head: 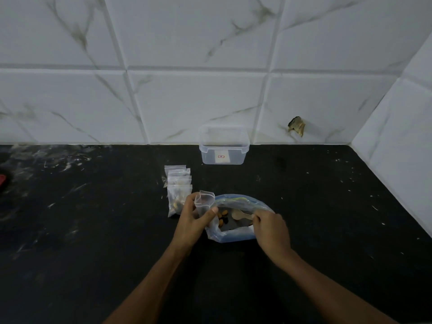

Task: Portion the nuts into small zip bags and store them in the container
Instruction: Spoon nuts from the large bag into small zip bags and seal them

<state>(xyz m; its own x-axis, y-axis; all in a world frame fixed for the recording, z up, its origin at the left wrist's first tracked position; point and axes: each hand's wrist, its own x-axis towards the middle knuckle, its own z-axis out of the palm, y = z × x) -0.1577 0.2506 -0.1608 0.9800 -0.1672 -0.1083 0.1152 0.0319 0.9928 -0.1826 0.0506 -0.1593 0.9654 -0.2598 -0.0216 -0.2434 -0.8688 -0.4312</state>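
Observation:
A large blue-tinted zip bag (230,235) lies open on the black counter, with nuts (222,215) inside. My left hand (192,220) holds a small clear zip bag (203,202) open at the big bag's left edge. My right hand (271,230) grips the handle of a small wooden spoon (240,215) whose bowl is inside the big bag. A row of several small zip bags (178,188) holding nuts lies just left of my left hand. A clear plastic container (223,146) without a lid stands at the back by the wall.
The black counter (327,206) is speckled with white marks and meets a tiled wall behind and on the right. A red object (2,180) shows at the far left edge. A chipped hole (297,126) marks the back wall.

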